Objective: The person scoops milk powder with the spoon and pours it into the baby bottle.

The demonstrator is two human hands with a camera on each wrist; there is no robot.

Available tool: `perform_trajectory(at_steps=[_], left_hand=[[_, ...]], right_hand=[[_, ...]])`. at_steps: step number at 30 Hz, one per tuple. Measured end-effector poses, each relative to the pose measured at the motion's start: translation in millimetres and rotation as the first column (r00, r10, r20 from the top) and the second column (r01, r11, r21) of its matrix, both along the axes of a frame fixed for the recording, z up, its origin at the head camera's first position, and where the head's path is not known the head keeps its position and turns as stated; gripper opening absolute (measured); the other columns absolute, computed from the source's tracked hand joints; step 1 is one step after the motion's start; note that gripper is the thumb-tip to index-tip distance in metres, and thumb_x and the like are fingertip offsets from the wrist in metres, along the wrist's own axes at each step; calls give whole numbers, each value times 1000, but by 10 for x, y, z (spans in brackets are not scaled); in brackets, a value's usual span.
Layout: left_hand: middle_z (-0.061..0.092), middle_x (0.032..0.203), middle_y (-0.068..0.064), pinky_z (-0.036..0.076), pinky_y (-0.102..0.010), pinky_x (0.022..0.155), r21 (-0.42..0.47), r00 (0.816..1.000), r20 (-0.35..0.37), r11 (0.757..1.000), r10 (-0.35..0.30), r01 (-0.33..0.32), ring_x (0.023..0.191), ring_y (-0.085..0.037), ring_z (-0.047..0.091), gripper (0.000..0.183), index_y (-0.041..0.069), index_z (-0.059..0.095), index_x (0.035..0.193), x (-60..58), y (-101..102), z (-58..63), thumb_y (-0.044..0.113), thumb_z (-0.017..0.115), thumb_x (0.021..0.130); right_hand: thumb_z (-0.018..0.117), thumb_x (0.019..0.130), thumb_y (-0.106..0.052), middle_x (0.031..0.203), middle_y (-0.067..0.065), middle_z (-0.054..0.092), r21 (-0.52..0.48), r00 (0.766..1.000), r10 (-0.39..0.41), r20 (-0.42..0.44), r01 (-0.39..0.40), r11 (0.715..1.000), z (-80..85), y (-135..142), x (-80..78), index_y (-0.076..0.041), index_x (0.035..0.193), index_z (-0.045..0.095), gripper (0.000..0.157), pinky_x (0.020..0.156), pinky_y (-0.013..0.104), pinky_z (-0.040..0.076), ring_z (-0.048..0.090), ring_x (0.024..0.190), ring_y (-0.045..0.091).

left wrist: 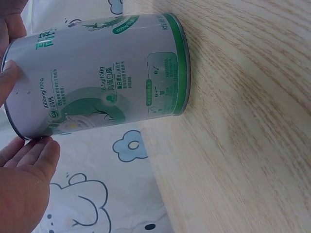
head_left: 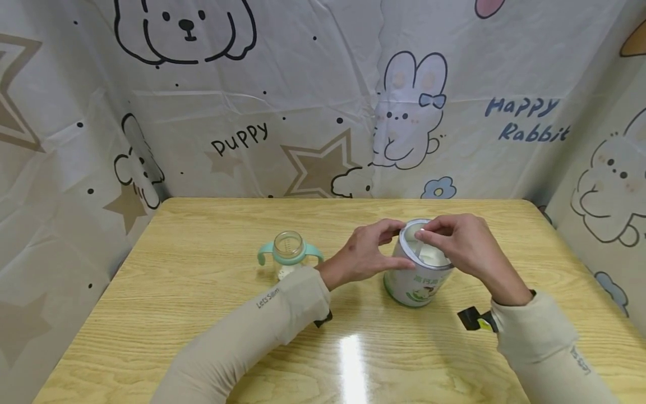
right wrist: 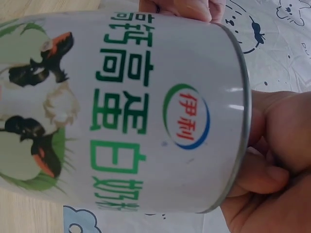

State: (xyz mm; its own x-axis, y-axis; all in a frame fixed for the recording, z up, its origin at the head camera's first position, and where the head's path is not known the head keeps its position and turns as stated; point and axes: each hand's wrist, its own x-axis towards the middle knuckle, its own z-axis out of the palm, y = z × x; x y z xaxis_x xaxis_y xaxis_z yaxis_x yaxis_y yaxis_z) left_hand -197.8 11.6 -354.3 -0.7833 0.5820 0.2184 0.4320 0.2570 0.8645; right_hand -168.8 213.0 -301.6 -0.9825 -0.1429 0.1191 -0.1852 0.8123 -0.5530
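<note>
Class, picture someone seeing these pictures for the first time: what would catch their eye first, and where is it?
Probably the white and green tin right of centre on the table, held at its side by the left hand while the right hand pinches a small pale piece at its top. Next comes the bottle with mint-green handles, left of the tin, and the cartoon-printed backdrop behind the table.
</note>
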Motion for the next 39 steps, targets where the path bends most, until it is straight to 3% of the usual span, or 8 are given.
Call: perform_trajectory(at_steps=[11,19,39], left_hand=[[59,137,-3,40,-15,104,8,1000,-28,1000,12,-12,130,-9,51,66,7,55,136,-13,-8,-12,21,86,80],[60,136,-3,40,-15,104,11,999,-43,1000,20,-19,129,-9,52,65,7,56,135,-21,-14,-13,21,87,79],[59,137,-4,41,-15,103,-13,999,-38,1000,12,-13,129,-10,52,65,6,56,136,-10,9,-9,21,86,80]], right_hand=[[69,96,-18,72,7,65,16,997,49,61,-50,999,59,37,-29,-1,89,71,18,46,28,42,51,55,17],[68,97,-17,80,9,68,38,990,98,101,-102,994,83,12,-64,-4,84,68,18,53,30,43,52,65,20],[64,99,-18,80,4,71,12,970,189,153,-194,981,69,39,-61,-5,83,68,21,53,30,41,49,61,17]])
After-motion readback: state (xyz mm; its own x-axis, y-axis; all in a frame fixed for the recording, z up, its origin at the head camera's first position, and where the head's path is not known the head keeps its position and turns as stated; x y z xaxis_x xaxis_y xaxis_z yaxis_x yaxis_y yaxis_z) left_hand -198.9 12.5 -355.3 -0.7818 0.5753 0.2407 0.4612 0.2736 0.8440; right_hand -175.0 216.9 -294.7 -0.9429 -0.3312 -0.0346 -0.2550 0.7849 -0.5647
